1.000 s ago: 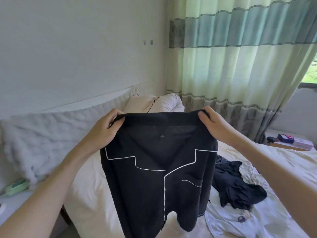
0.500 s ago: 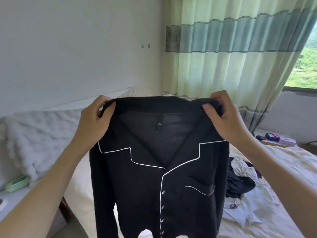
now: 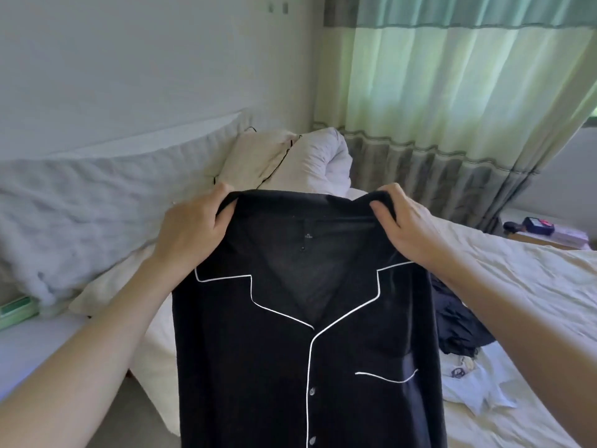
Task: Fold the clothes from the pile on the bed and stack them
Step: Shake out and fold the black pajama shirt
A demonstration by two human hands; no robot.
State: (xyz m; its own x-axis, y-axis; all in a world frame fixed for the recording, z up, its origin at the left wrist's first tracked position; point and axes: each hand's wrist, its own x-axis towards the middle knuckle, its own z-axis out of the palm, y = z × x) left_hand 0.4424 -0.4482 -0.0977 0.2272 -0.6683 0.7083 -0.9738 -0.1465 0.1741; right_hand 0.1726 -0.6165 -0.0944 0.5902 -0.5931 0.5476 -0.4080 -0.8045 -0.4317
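Shirt (image 3: 284,350) hangs upright above bed (image 3: 533,286); left hand (image 3: 190,231) and right hand (image 3: 407,227) each grip one shoulder, pile (image 3: 458,328) right of shirt

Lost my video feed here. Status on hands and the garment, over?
Left hand and right hand each grip a shoulder of the black shirt. Shirt hangs in the air, buttoned, unfolded. Pile of clothes waits on the bed. Nothing in the way.
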